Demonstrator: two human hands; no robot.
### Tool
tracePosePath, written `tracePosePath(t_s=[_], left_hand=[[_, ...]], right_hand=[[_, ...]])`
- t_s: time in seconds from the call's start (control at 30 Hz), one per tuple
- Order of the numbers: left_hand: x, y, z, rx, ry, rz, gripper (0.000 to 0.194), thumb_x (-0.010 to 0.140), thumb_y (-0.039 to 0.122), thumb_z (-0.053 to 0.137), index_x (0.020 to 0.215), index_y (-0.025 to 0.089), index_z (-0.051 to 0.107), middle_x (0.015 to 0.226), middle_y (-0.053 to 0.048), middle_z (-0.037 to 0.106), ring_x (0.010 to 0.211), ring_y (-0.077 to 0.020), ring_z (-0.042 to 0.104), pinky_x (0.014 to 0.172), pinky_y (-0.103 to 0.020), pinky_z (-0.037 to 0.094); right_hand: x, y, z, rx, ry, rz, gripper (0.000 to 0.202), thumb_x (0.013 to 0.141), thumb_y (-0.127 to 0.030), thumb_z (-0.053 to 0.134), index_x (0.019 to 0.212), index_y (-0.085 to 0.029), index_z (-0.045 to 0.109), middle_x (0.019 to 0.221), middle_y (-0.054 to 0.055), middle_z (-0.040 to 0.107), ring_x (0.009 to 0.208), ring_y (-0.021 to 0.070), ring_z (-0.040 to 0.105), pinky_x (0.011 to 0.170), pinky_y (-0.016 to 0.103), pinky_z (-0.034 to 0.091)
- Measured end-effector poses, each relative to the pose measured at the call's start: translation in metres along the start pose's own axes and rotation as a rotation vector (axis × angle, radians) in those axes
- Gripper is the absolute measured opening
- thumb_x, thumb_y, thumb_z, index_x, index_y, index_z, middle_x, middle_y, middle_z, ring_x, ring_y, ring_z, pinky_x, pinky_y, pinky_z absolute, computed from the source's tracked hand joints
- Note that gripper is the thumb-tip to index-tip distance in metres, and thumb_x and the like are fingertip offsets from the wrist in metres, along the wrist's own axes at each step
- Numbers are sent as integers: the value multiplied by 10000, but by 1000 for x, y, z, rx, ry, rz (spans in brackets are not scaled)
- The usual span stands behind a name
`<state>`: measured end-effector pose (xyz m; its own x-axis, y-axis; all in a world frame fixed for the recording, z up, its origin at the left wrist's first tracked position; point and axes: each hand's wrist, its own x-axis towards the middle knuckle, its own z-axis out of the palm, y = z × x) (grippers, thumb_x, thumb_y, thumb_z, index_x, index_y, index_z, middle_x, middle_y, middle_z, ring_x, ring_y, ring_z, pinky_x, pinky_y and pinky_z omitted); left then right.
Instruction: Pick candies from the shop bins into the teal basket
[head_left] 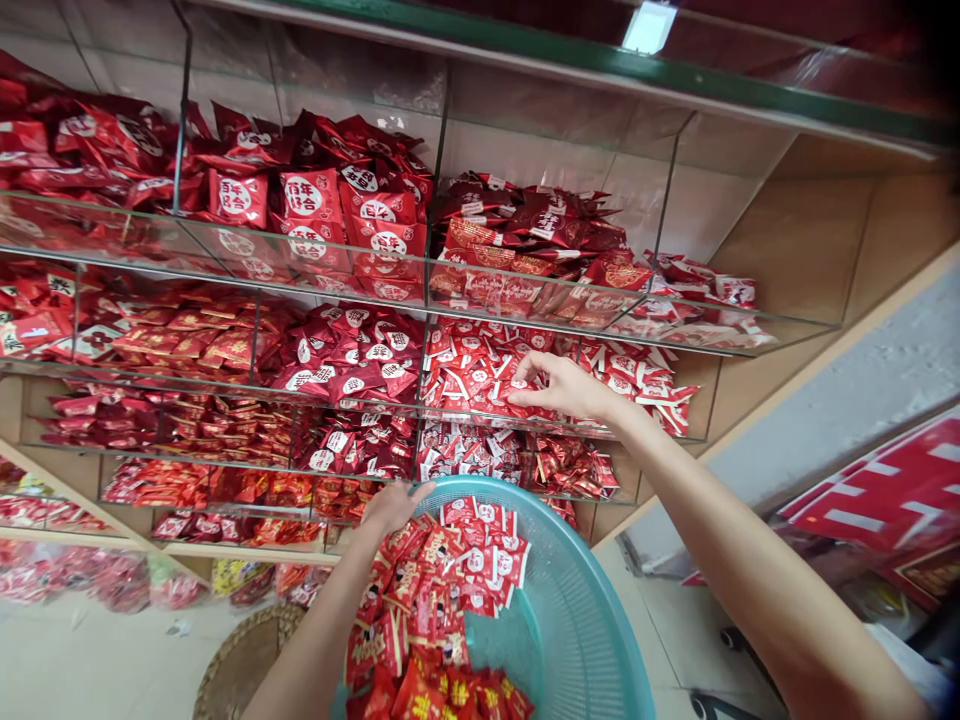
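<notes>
My left hand [390, 508] is closed on the far rim of a round turquoise plastic basket [592, 590]. Inside the basket lie small red-and-white packets [487, 560], red packets with gold print [431, 555] and, lower down, red packets with yellow characters [442, 695]. My right hand [556, 388] is at a shelf compartment of small red-and-white packets [469, 375]. Its fingers are curved, with thumb and index fingertips slightly apart above the packets. I see nothing held between them. The right forearm reaches in from the lower right.
Glass-fronted shelves [322, 255] with clear dividers hold several kinds of red packets. A green-edged glass shelf [525, 60] crosses overhead. A woven basket [244, 650] stands on the tiled floor at lower left. Red printed sheets [885, 490] and dark chair wheels [712, 705] are at right.
</notes>
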<state>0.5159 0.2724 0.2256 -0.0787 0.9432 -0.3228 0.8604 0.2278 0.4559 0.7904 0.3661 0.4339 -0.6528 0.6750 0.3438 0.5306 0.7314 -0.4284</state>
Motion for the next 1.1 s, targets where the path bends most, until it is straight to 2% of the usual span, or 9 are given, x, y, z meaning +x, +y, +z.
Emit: tracePosePath(t_s=[0.1, 0.2, 0.27, 0.33, 0.5, 0.63, 0.9, 1.0, 1.1], left_hand=[[0, 0, 1, -6, 0, -7, 780, 841, 763, 273, 1042, 149, 711, 1165, -193, 719, 1101, -340, 667, 879, -360, 495], [2, -1, 2, -16, 6, -7, 763, 845, 753, 286, 1047, 153, 712, 1149, -193, 724, 1084, -341, 674, 870, -368, 498], [2, -2, 3, -13, 7, -8, 750, 849, 744, 288, 1023, 156, 720, 1133, -193, 730, 1067, -346, 679, 853, -375, 503], [3, -3, 5, -14, 5, -7, 741, 854, 737, 281, 993, 162, 727, 1123, -190, 734, 1059, -346, 681, 844, -373, 504], [3, -3, 5, -30, 5, -3, 773, 845, 758, 272, 1041, 162, 724, 1126, -189, 733, 1066, -346, 678, 841, -375, 500], [2, -2, 5, -37, 14, -12, 756, 845, 750, 300, 1056, 157, 719, 1090, -178, 746, 1047, -343, 687, 824, -363, 496], [0, 0, 4, -49, 22, -21, 751, 839, 752, 321, 1111, 175, 717, 1172, -173, 724, 1102, -335, 667, 846, -346, 489], [1, -1, 5, -49, 27, -10, 749, 836, 759, 322, 1094, 180, 722, 1169, -167, 727, 1120, -331, 660, 871, -341, 483], [3, -2, 5, -38, 12, -20, 764, 834, 770, 301, 1061, 175, 724, 1147, -177, 731, 1105, -343, 665, 862, -358, 489]], right_hand=[[-10, -14, -1, 25, 54, -31, 343, 795, -512, 694, 862, -201, 564, 874, 13, 646, 763, 163, 568, 721, 296, 432], [-26, -35, 13, 81, 70, -79, 324, 816, -492, 695, 892, -206, 563, 921, 22, 646, 819, 167, 578, 768, 308, 445], [-38, -45, 36, 118, 36, -93, 307, 827, -474, 699, 913, -212, 565, 941, 22, 643, 864, 171, 579, 809, 315, 443], [-49, -46, 68, 125, -30, -81, 294, 827, -456, 710, 932, -219, 570, 957, 15, 645, 907, 177, 574, 840, 321, 433], [-62, -19, 150, 10, -229, -4, 298, 788, -410, 766, 922, -207, 594, 975, 34, 667, 957, 208, 574, 853, 327, 415], [-63, -5, 183, -61, -303, 14, 266, 808, -395, 751, 928, -202, 613, 958, 43, 685, 950, 216, 580, 841, 325, 407], [-63, -5, 204, -149, -295, -27, 259, 839, -395, 715, 973, -196, 618, 1029, 61, 663, 1002, 230, 574, 872, 352, 417], [-67, -6, 198, -165, -247, -62, 288, 841, -413, 706, 1000, -193, 610, 1071, 74, 647, 1016, 230, 576, 864, 352, 433], [-67, -14, 178, -153, -171, -121, 287, 882, -441, 646, 1019, -193, 605, 1065, 74, 652, 999, 217, 584, 863, 349, 443]])
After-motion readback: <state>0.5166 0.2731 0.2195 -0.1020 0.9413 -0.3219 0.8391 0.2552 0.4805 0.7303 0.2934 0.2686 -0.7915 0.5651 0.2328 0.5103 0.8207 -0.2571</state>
